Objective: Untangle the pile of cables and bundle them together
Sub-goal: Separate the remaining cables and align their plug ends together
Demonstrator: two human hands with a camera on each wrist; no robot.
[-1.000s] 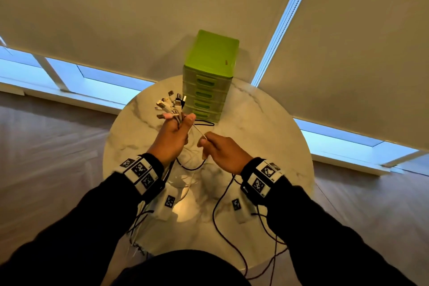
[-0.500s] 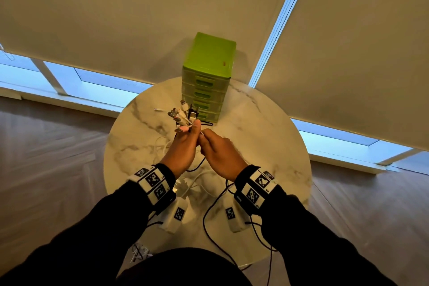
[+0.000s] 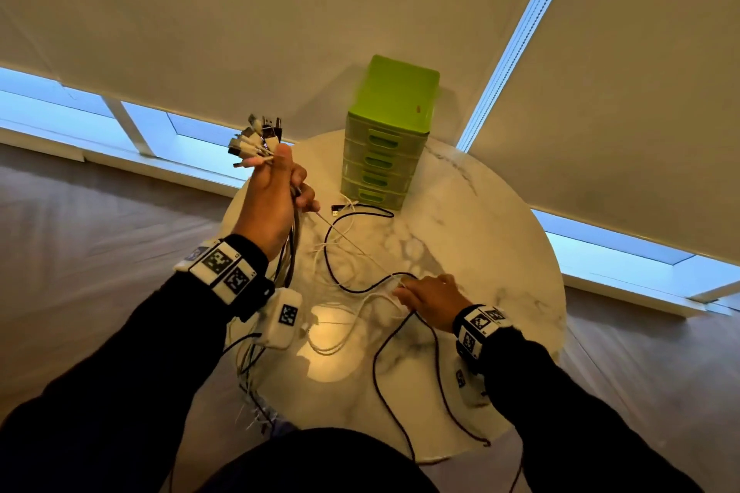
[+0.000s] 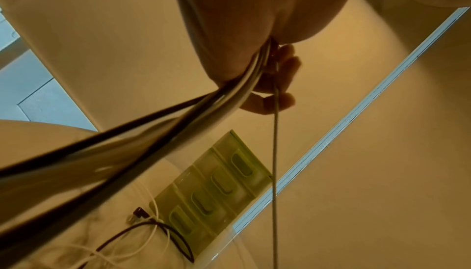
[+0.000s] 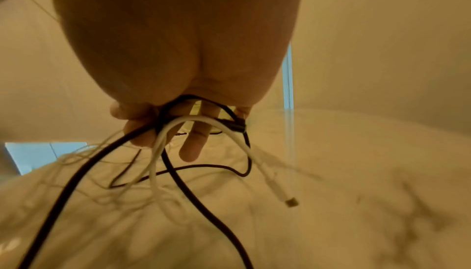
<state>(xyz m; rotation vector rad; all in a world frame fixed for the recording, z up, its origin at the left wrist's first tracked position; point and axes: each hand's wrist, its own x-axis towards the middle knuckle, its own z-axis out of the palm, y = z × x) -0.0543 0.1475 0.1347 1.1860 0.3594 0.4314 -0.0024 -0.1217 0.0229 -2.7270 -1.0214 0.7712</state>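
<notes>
My left hand (image 3: 276,196) is raised over the table's left side and grips a bundle of cables (image 3: 288,252); their plugs (image 3: 256,140) fan out above the fist. In the left wrist view the bundle (image 4: 178,124) runs down from the curled fingers (image 4: 270,84). A thin white cable (image 3: 344,240) stretches from that hand down to my right hand (image 3: 428,296), low over the table. The right hand's fingers (image 5: 142,130) hold a looped white cable (image 5: 265,169) and a black cable (image 5: 76,176). More black and white cable (image 3: 360,212) lies loose on the marble.
A green drawer unit (image 3: 384,140) stands at the back of the round marble table (image 3: 500,252), with cable ends lying at its foot. The bundle's tails hang over the table's near left edge (image 3: 256,404). Closed blinds and wooden floor surround the table.
The hands were together above the table's middle. Now the left hand has risen up and left with the bundle, and the right has dropped down and right, stretching the thin white cable.
</notes>
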